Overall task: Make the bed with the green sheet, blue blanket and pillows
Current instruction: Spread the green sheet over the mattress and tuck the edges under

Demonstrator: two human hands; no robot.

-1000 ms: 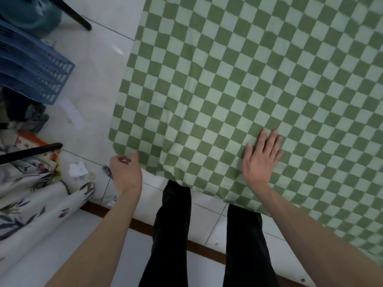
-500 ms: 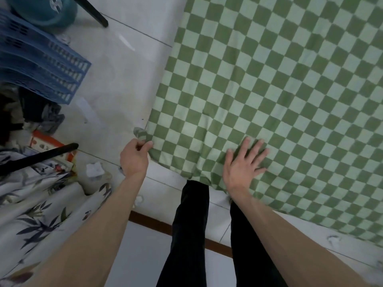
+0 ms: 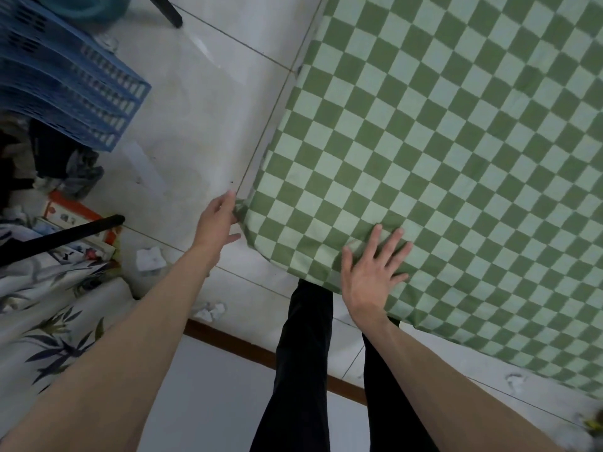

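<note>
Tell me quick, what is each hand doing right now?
Left hand: pinching the corner of the green sheet.
Right hand: open, fingers spread, pressing flat on the sheet near its edge.

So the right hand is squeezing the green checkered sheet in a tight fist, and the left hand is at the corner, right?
Not quite. The head view shows the right hand lying flat with fingers spread on the green checkered sheet, not in a fist. The left hand is at the corner, as you said.

green sheet – cut off top and right; left hand fingertips hidden.
</note>
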